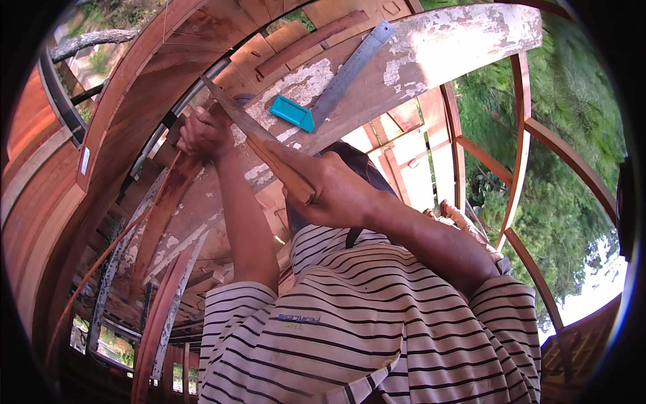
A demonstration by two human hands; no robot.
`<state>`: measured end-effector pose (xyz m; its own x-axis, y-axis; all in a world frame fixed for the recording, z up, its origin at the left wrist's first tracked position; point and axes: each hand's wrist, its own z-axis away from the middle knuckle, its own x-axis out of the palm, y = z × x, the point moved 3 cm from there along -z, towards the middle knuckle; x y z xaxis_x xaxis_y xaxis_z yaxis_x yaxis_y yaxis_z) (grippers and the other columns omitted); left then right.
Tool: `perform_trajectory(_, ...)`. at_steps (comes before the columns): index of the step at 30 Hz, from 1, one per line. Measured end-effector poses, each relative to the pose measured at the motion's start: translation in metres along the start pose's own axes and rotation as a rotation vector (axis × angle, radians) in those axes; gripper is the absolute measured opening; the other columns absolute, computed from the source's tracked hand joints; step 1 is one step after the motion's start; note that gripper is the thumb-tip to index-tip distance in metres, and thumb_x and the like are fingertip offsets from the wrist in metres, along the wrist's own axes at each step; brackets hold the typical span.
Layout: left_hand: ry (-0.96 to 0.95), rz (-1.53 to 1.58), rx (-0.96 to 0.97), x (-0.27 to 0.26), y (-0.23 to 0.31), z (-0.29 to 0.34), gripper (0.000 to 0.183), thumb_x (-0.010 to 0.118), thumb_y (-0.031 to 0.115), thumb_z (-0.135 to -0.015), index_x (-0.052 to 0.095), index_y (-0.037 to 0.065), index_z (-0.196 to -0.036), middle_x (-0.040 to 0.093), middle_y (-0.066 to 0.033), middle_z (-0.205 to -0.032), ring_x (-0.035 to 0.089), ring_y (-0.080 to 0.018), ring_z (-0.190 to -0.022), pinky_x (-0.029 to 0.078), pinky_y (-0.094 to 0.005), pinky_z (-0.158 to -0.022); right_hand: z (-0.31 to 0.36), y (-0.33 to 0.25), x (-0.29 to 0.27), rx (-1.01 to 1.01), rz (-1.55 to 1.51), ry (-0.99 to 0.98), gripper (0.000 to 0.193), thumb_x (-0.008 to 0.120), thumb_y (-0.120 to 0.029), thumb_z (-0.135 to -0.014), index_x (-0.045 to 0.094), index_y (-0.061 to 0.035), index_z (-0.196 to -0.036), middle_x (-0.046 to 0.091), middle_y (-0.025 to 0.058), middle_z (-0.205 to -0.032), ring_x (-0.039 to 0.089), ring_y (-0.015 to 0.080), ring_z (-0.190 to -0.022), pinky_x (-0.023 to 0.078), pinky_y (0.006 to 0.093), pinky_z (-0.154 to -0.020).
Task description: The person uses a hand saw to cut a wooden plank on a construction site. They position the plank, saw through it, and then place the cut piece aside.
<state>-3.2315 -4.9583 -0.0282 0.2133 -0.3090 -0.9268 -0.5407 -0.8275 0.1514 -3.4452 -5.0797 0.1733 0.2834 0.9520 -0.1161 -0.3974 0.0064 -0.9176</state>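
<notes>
My right hand (336,188) is closed round the wooden handle (281,170) of what looks like a handsaw. Its narrow, tapering blade (237,113) slants up and left, past my left hand; the teeth cannot be made out. My left hand (207,135) grips the upper part of a reddish-brown wooden plank (176,195), which runs down to the lower left. The blade lies close to the plank's upper end; whether they touch is unclear. Beyond my hands, a try square with a teal stock (291,113) and a grey metal blade (353,71) rests on a paint-flecked board (431,50).
Curved wooden hull planking (128,114) rises on the left. Upright timbers (161,316) stand at the lower left. Wooden frames (521,135) form an open lattice on the right, with greenery behind. Loose wood pieces (286,37) lie past the board.
</notes>
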Motion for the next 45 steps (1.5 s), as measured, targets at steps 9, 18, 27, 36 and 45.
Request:
perform_trajectory(9,0.003,0.017,0.01,0.0,-0.001,-0.002,0.038,0.046,0.034,-0.102,0.069,0.012,-0.083,0.072,-0.0066,-0.085,0.064,-0.0312,-0.082,0.04,-0.0475,-0.074,-0.002,-0.006,-0.001,-0.045,-0.021,0.014,0.078,0.068,-0.003,-0.077,0.039,0.0041,-0.15,0.067,0.0302,-0.092,0.068,0.0474,-0.08,0.057,0.0481,-0.071)
perform_trajectory(18,-0.002,0.0,-0.026,-0.002,0.001,0.001,0.038,0.045,0.034,-0.102,0.071,0.012,-0.085,0.073,-0.0054,-0.086,0.065,-0.0306,-0.081,0.041,-0.0474,-0.074,0.001,-0.014,-0.002,-0.114,-0.018,0.095,0.068,0.067,-0.003,-0.084,0.043,0.0065,-0.148,0.068,0.0278,-0.088,0.068,0.0457,-0.077,0.057,0.0427,-0.068)
perform_trajectory(27,-0.029,0.008,-0.021,-0.001,-0.001,0.002,0.038,0.046,0.034,-0.102,0.072,0.012,-0.086,0.074,-0.0046,-0.087,0.065,-0.0299,-0.082,0.041,-0.0462,-0.076,-0.002,-0.006,0.003,-0.084,-0.02,0.078,0.071,0.065,-0.003,-0.083,0.042,0.0028,-0.15,0.068,0.0284,-0.093,0.068,0.047,-0.079,0.058,0.0437,-0.071)
perform_trajectory(36,-0.025,-0.005,-0.012,-0.001,-0.001,0.001,0.037,0.045,0.034,-0.102,0.072,0.013,-0.088,0.073,-0.0046,-0.086,0.065,-0.0303,-0.083,0.041,-0.0467,-0.076,-0.003,-0.002,0.003,-0.033,-0.007,0.035,0.073,0.065,-0.003,-0.082,0.04,0.0037,-0.151,0.067,0.0298,-0.092,0.068,0.0471,-0.083,0.057,0.044,-0.074)
perform_trajectory(45,0.001,-0.004,-0.023,0.002,0.0,-0.003,0.037,0.045,0.034,-0.102,0.07,0.012,-0.086,0.073,-0.0056,-0.087,0.065,-0.0302,-0.084,0.042,-0.0462,-0.078,-0.022,0.016,0.015,0.031,0.082,0.005,0.065,0.066,-0.006,-0.086,0.046,0.0022,-0.147,0.07,0.0273,-0.095,0.068,0.048,-0.084,0.058,0.0444,-0.075)
